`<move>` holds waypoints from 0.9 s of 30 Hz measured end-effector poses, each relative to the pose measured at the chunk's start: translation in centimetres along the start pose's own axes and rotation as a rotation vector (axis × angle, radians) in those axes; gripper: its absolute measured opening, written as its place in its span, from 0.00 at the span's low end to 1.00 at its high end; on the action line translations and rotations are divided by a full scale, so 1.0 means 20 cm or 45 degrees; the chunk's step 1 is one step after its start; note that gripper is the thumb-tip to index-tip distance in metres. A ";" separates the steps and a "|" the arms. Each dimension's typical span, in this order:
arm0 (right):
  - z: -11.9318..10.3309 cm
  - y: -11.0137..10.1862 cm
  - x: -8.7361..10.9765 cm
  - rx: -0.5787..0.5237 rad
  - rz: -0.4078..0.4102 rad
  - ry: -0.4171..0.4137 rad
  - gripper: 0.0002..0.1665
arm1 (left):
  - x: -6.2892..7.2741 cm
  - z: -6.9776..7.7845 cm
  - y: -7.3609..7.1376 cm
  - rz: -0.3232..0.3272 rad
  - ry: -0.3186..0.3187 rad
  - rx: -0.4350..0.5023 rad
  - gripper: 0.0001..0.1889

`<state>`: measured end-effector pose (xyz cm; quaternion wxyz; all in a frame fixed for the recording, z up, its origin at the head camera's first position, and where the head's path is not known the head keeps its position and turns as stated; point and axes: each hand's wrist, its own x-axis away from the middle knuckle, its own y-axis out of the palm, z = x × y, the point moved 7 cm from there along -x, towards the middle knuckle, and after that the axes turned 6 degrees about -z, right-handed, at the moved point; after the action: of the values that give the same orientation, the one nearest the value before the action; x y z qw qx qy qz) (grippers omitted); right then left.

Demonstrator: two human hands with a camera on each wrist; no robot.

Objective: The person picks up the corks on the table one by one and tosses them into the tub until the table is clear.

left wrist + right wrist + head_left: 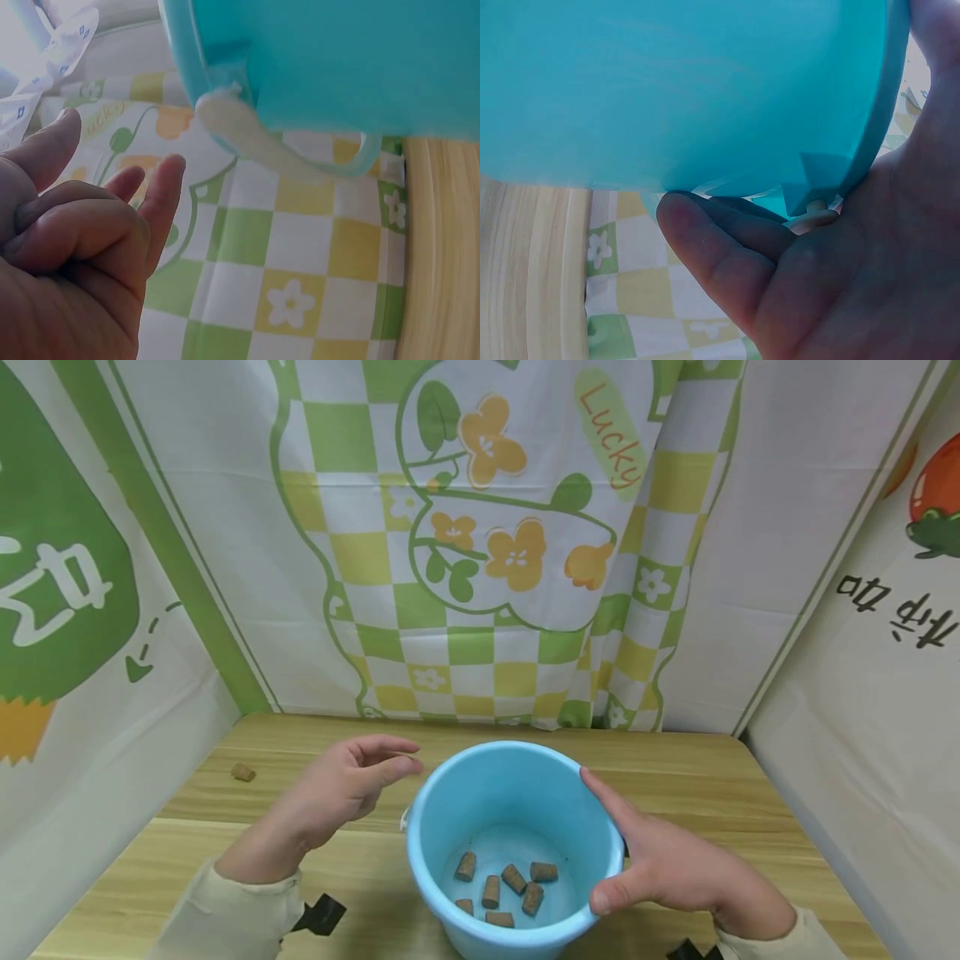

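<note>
A light blue bucket [517, 810] stands on the table, with several brown corks [491, 891] lying on its bottom. My right hand [667, 864] holds the bucket's right side at the rim, the thumb over the near rim; the right wrist view shows fingers [720, 255] against the outer wall. To the left of the bucket, apart from it, is my left hand [360, 781], with its fingers bent and nothing visibly held. The left wrist view shows that hand [82, 247] below the rim, near the bucket's pale handle [255, 142].
One more cork [243, 772] lies on the wooden table [360, 877] at the far left. A patterned cloth [472, 668] hangs behind the table's back edge. White printed walls [862, 718] stand on both sides.
</note>
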<state>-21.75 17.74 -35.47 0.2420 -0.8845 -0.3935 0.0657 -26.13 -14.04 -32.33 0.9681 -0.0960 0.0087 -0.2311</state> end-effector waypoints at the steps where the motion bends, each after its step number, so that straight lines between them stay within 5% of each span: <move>1: 0.00 0.00 0.00 -0.003 -0.001 -0.003 0.74 | 0.01 0.00 -0.02 0.011 0.018 -0.002 0.23; 9: 0.00 0.00 0.00 -0.016 -0.007 -0.013 0.74 | 0.05 -0.06 -0.21 0.186 0.114 -0.036 0.22; 13: 0.00 0.00 0.00 0.006 0.001 -0.017 0.74 | 0.07 -0.10 -0.32 0.258 0.151 0.109 0.15; 20: -0.01 0.00 0.00 0.004 0.002 -0.019 0.74 | 0.11 -0.14 -0.52 0.337 0.382 0.408 0.12; 27: -0.01 0.00 0.00 0.000 -0.001 -0.020 0.74 | 0.17 -0.25 -0.69 0.487 0.358 0.600 0.12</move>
<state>-21.65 17.63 -35.28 0.2388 -0.8838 -0.3958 0.0726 -29.53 -28.60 -34.60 0.9789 0.1668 0.1063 -0.0520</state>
